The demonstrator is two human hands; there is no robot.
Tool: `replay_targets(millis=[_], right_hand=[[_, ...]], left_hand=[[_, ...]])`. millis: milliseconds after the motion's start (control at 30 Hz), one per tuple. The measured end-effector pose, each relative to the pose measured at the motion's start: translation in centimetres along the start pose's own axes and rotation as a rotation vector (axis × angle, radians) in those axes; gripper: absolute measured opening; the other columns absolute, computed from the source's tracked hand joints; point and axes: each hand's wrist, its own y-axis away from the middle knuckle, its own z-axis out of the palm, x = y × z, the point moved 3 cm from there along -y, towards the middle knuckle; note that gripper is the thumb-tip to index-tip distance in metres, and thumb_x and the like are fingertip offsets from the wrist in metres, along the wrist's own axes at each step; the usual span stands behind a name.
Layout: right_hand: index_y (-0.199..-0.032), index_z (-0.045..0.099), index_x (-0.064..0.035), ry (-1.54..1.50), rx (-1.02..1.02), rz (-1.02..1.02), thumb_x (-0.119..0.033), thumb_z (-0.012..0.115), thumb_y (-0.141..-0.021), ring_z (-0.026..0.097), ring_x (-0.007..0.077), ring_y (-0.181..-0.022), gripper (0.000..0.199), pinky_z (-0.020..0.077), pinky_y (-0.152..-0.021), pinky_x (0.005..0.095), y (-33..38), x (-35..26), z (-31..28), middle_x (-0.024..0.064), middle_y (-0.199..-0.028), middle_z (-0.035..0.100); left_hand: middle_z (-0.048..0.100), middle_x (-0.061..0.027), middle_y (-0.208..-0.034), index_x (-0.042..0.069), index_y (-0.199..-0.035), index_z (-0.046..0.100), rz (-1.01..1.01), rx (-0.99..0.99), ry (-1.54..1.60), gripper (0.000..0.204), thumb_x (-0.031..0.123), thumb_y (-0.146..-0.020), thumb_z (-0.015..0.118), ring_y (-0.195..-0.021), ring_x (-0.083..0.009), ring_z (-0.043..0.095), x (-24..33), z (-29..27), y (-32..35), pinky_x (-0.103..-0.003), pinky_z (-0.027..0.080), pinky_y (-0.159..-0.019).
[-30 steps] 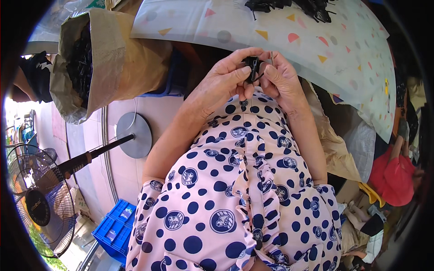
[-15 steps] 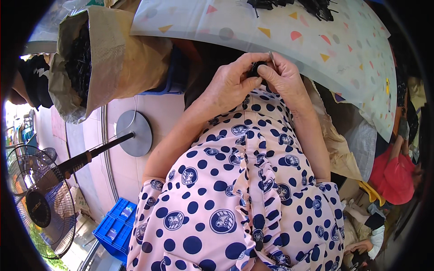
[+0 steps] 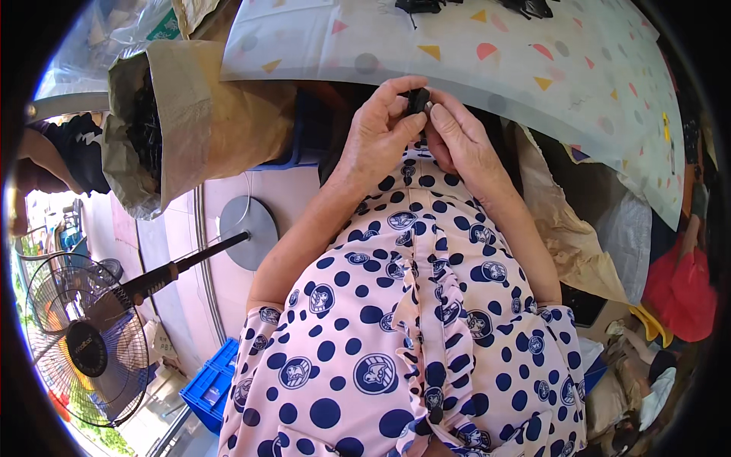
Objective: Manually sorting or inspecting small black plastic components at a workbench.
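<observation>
**Below the table edge, two hands on one small black part**

Just under the near edge of the table, above the lap, the left hand (image 3: pixel 378 135) and the right hand (image 3: pixel 462 141) meet and pinch together a small black part (image 3: pixel 417 100). The fingertips of both hands close on it, so most of the part is covered and its shape cannot be told. The hands touch each other at the fingers, over a pink dress with dark blue dots (image 3: pixel 403 335).

Behind the hands hangs the tablecloth (image 3: pixel 533 84), white with coloured triangles and spots. At its far edge lie more black pieces (image 3: pixel 525 7), well apart from the hands. On the left side stands an open brown paper sack (image 3: pixel 190 129) with dark pieces inside. Lower left, a standing fan (image 3: pixel 84 346) leans over its round grey base (image 3: pixel 247 232), and a blue crate (image 3: pixel 209 385) sits near it. On the right are brown paper (image 3: pixel 567 228) and a red cloth (image 3: pixel 681 289).
</observation>
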Motion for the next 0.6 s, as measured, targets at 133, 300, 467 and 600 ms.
replay_targets(millis=[133, 300, 467, 600], right_hand=[[-0.123, 0.049, -0.0022, -0.015, -0.005, -0.017, -0.029, 0.042, -0.100, 0.030, 0.0005, -0.048, 0.035, 0.0204, -0.043, 0.0173, -0.4, 0.2, 0.0, -0.0075, -0.063, 0.040], [-0.117, 0.050, -0.0045, -0.003, 0.021, -0.032, -0.027, 0.042, -0.100, 0.029, 0.0006, -0.048, 0.029, 0.0206, -0.042, 0.0180, -1.0, 0.8, -0.1, -0.0076, -0.063, 0.040], [-0.117, 0.051, -0.0083, -0.058, 0.009, 0.100, -0.022, 0.044, -0.100, 0.029, 0.0025, -0.044, 0.024, 0.0210, -0.040, 0.0192, -1.7, 1.0, 0.2, -0.0073, -0.057, 0.038], [-0.114, 0.053, -0.0077, 0.017, 0.013, 0.112, -0.019, 0.044, -0.099, 0.032, 0.0024, -0.044, 0.021, 0.0225, -0.038, 0.0202, -2.8, 1.1, 1.4, -0.0079, -0.056, 0.038]], left_hand=[[0.059, -0.0042, -0.102, 0.002, -0.131, 0.044, 0.058, -0.016, -0.067, 0.040, -0.003, -0.092, 0.050, -0.089, -0.0080, 0.056, -0.5, 0.3, -0.3, -0.021, 0.049, -0.077], [0.060, -0.0025, -0.099, 0.002, -0.130, 0.045, 0.113, 0.019, -0.173, 0.039, -0.005, -0.091, 0.049, -0.085, -0.0067, 0.055, -0.6, 0.4, -0.5, -0.020, 0.048, -0.075], [0.064, -0.0205, -0.095, 0.006, -0.117, 0.056, 0.265, 0.185, -0.539, 0.038, -0.004, -0.080, 0.057, -0.082, -0.0343, 0.065, 0.7, 0.2, -0.5, -0.034, 0.051, -0.070], [0.063, -0.0204, -0.091, 0.006, -0.113, 0.056, 0.353, 0.306, -0.588, 0.036, -0.005, -0.079, 0.055, -0.080, -0.0373, 0.063, 1.2, -0.5, 0.5, -0.037, 0.051, -0.068]])
